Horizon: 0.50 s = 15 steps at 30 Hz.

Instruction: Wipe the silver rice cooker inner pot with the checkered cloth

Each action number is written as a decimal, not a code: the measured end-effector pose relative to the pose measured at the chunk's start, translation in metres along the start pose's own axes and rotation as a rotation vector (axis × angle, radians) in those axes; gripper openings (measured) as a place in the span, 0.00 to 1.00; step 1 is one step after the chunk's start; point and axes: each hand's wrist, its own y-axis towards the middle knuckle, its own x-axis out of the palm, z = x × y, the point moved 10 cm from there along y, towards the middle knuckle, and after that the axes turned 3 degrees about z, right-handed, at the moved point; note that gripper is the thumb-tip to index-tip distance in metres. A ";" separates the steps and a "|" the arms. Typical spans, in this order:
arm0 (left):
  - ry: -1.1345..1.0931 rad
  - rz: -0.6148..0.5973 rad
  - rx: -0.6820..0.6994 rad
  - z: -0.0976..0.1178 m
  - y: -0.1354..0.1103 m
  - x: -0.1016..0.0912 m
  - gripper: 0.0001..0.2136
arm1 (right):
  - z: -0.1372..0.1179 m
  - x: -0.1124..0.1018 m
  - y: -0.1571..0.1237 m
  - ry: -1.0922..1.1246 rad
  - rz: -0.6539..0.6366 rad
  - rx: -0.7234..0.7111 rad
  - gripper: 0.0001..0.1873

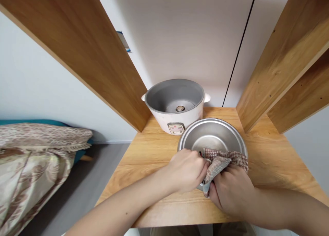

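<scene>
Metal inner pot [212, 136] standing on wooden shelf [146, 160], just right of centre, directly in front of white rice cooker body [176, 107] and nearly touching its control panel [176, 128]. Pot empty inside, near rim partly hidden by both hands. Left hand [186, 169] curled closed over near-left rim of pot, fingers bent inward, pinching rim together with one corner of checked cloth [222, 162]. Right hand [230, 189] clenched around lower part of same cloth at near-right rim, knuckles toward camera, thumb side pressed against fabric. Cloth brown-and-white, draped over rim, upper edge inside pot, lower fold hanging outside between the two hands. Hands just beside each other, nearly touching at cloth. Cooker body open, no lid, grey cavity with round heating plate [180, 108] at centre, small side handles at left and right. Shelf bounded by wooden side panels [84, 47] left and right, white wall behind. Bed with patterned cover [33, 157] at far left, lower than shelf, well apart from pot.
</scene>
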 end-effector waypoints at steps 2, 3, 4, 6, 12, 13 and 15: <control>-0.009 0.004 -0.009 0.000 0.000 -0.001 0.25 | -0.002 -0.003 -0.001 -0.017 0.051 0.025 0.09; -0.015 0.006 -0.014 -0.001 0.000 -0.001 0.25 | -0.003 -0.004 -0.001 -0.027 0.078 0.035 0.08; -0.021 0.008 -0.016 -0.001 0.000 -0.001 0.26 | -0.004 -0.006 -0.002 -0.038 0.102 0.045 0.08; -0.032 0.016 -0.016 -0.001 0.000 -0.002 0.26 | -0.007 -0.007 -0.002 -0.057 0.132 0.055 0.07; -0.050 0.016 -0.032 -0.002 0.000 -0.003 0.27 | -0.010 -0.009 -0.001 -0.079 0.177 0.067 0.07; -0.049 0.013 -0.034 -0.002 0.000 -0.003 0.26 | -0.010 -0.010 -0.001 -0.082 0.185 0.071 0.07; -0.040 0.005 -0.027 -0.002 0.001 -0.002 0.26 | -0.009 -0.009 -0.002 -0.078 0.175 0.075 0.07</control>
